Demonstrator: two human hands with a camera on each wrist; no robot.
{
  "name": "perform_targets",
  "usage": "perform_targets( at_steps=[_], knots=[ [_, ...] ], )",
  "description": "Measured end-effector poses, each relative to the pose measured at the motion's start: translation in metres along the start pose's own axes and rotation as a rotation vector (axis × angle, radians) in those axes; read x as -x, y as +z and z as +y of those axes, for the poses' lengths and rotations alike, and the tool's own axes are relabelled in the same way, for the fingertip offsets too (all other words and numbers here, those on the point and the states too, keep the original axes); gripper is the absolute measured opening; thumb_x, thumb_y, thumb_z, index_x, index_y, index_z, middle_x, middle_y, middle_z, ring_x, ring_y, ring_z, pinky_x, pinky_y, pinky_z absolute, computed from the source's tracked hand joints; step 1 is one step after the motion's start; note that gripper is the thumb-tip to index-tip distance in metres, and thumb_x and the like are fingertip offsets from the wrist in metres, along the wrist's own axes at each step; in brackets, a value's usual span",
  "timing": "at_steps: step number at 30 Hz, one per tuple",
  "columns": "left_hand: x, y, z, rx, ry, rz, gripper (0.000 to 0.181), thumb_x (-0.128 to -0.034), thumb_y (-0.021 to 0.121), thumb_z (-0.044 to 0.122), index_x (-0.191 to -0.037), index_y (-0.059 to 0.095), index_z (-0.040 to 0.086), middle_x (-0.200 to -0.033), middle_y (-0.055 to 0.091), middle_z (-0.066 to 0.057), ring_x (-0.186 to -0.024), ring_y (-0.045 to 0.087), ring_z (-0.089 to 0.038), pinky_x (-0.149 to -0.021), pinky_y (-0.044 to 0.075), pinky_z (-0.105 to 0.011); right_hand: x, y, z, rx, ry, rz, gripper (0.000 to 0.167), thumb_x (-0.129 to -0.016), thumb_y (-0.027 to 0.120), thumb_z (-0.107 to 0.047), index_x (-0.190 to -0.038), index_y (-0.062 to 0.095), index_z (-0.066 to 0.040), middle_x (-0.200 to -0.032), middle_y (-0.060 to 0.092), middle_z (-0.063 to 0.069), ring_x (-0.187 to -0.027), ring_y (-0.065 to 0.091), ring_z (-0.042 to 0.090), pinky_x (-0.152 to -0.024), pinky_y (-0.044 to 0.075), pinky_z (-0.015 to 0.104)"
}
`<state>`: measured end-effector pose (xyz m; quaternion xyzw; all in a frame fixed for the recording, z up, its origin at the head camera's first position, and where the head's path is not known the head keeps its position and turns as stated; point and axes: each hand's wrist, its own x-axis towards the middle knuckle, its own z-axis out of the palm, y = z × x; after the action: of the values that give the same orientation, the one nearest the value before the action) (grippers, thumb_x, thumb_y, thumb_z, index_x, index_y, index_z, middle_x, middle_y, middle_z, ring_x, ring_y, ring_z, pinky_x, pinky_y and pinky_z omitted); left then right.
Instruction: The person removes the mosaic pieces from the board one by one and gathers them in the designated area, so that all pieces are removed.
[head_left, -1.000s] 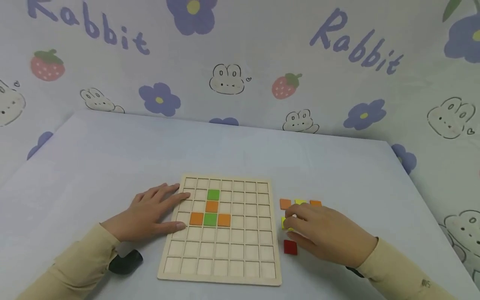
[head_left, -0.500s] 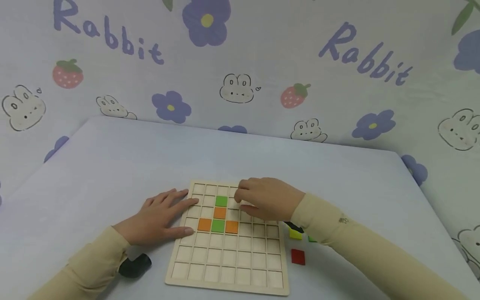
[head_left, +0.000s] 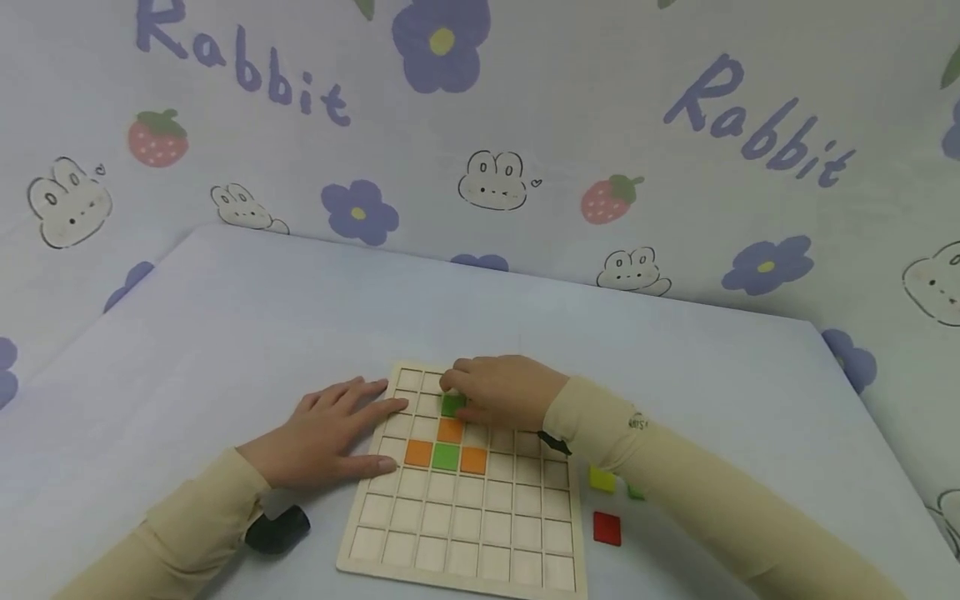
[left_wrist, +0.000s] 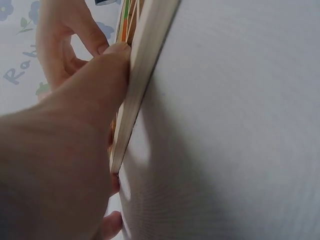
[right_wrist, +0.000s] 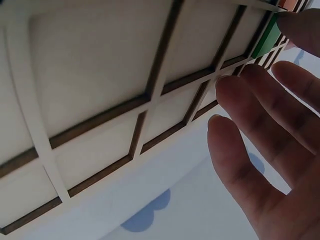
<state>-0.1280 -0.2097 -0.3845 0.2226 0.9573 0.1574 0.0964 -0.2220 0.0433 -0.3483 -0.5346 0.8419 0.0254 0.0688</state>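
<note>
The left hand (head_left: 330, 433) lies spread along the left edge of a wooden grid board (head_left: 461, 575), its thumb and index finger resting on the rim; the left wrist view shows the thumb (left_wrist: 107, 65) against the board's side. Over the board's upper part, the right hand (head_left: 506, 390) reaches in with its thumb beside the upper green tile (head_left: 452, 406). In the right wrist view its fingers (right_wrist: 260, 100) are slightly bent and apart, and the thumb tip meets the green tile (right_wrist: 266, 39). No pinched tile is visible. Below are an orange tile (head_left: 450, 431) and a row of orange, green, orange.
Right of the board lie a yellow tile (head_left: 602, 478), a red tile (head_left: 607, 528) and a green tile (head_left: 636, 492) partly under the right sleeve. A dark object (head_left: 279, 530) sits by the left wrist. A rabbit-print cloth (head_left: 525, 108) hangs behind the table.
The right hand has moved left from the loose tiles, across the board, to the upper green tile. The left hand has stayed on the board's edge. The head view has shifted slightly.
</note>
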Motion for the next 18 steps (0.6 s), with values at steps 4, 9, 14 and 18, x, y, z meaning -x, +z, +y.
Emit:
perform_targets(
  at_steps=[4,9,14,18],
  knots=[
    [0.0012,-0.0010,0.0002,0.000,0.000,0.003,0.072,-0.0878,0.047,0.069,-0.148,0.035,0.031,-0.155,0.028,-0.010,-0.140,0.025,-0.043,-0.103,0.026,-0.063,-0.0005,0.0018,0.0010,0.023,-0.046,0.022,0.026,-0.097,0.057,-0.028,-0.123,0.058,-0.024,-0.108,0.060,-0.006,-0.089,0.059,0.007,-0.080,0.052,0.027],
    [0.0017,-0.0028,0.0007,0.008,0.002,-0.001,0.072,-0.0886,0.047,0.067,-0.148,0.034,0.030,-0.155,0.027,-0.010,-0.141,0.024,-0.042,-0.104,0.025,-0.063,-0.0009,0.0056,0.0023,0.081,-0.121,0.074,0.023,-0.096,0.059,-0.025,-0.117,0.065,-0.032,-0.108,0.060,-0.006,-0.089,0.059,0.007,-0.078,0.052,0.024],
    [0.0001,-0.0028,0.0004,0.004,0.003,-0.002,0.071,-0.0887,0.049,0.066,-0.148,0.034,0.030,-0.155,0.028,-0.010,-0.140,0.024,-0.042,-0.104,0.025,-0.063,0.0007,0.0046,0.0015,0.067,-0.137,0.091,0.023,-0.095,0.061,-0.024,-0.116,0.065,-0.029,-0.109,0.061,-0.005,-0.091,0.059,0.008,-0.080,0.052,0.024],
    [-0.0007,-0.0017,-0.0017,-0.003,0.009,0.002,0.071,-0.0884,0.048,0.067,-0.148,0.034,0.030,-0.155,0.028,-0.010,-0.140,0.025,-0.042,-0.103,0.027,-0.063,0.0005,0.0028,0.0016,0.039,-0.132,0.085,0.021,-0.095,0.059,-0.021,-0.115,0.065,-0.027,-0.108,0.061,-0.005,-0.088,0.059,0.007,-0.079,0.052,0.024]
  ],
)
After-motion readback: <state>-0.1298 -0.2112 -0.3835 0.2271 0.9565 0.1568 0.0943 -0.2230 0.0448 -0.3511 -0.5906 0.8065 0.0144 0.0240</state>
